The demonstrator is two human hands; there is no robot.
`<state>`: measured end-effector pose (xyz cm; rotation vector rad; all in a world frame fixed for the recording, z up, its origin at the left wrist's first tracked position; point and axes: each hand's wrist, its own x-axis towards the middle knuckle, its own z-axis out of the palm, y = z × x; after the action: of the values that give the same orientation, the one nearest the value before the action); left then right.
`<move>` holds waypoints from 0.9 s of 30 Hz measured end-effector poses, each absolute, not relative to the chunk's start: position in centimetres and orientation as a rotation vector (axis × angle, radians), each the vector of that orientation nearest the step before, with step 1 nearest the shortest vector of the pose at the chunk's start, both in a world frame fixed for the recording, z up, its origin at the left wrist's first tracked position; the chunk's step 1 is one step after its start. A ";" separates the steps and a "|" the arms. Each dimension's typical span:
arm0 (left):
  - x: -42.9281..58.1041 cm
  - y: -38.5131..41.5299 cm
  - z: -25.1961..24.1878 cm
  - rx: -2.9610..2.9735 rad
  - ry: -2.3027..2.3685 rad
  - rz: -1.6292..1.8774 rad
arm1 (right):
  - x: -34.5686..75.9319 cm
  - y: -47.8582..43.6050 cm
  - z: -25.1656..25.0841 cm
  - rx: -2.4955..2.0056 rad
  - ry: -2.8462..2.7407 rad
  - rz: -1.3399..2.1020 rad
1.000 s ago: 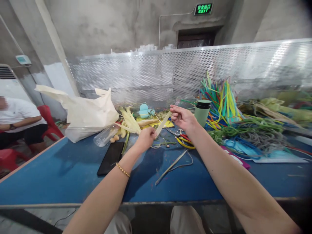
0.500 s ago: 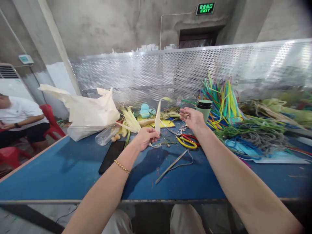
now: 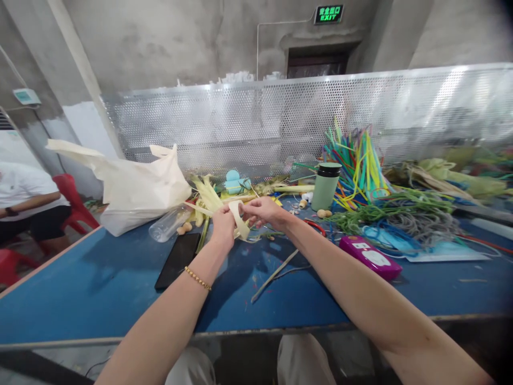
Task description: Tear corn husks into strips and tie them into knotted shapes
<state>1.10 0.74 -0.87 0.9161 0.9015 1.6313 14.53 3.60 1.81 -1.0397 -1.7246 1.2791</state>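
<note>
Pale dried corn-husk strip [image 3: 239,220]: held in the air just above the blue bench [image 3: 100,289], bent over into a loop between the two hands.
Left hand [image 3: 223,227]: grip pinched shut on the strip's near end; a beaded bracelet sits on the wrist.
Right hand [image 3: 262,211]: grip closed on the other end, fingertips touching the left hand's.
Close by: a loose thin strip [image 3: 274,275] lies on the bench below the hands, a black phone [image 3: 178,259] to the left, red-handled scissors [image 3: 317,227] partly hidden behind the right forearm.
Further out: a heap of pale husks [image 3: 206,195], a clear plastic bottle [image 3: 166,224], a cream cloth bag [image 3: 136,184], a green flask with a black lid [image 3: 325,186], a magenta box [image 3: 368,256], a bundle of coloured plastic strips [image 3: 360,160].
Risk: the husk looks dry and thin, so a sharp bend could probably crack or split it along the grain; such a narrow fingertip hold might also let one end spring free.
</note>
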 end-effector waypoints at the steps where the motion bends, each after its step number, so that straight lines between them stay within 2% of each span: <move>1: 1.2 0.7 -0.8 0.914 0.888 1.628 | 14.4 3.7 1.7 -1.006 -1.724 1.293; 12: -0.3 1.7 -0.1 0.731 0.849 1.504 | 15.1 4.0 1.8 -0.825 -2.181 1.030; 22: -1.0 1.9 0.3 0.601 0.793 1.380 | 15.0 2.8 2.6 -0.756 -2.282 0.974; 27: -2.9 2.4 0.9 0.567 0.839 1.497 | 16.4 3.1 3.5 -0.758 -2.370 1.086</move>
<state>-2.89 2.41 0.92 0.5666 0.8387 1.4966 16.38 3.11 3.51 -0.7576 -2.3700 1.0860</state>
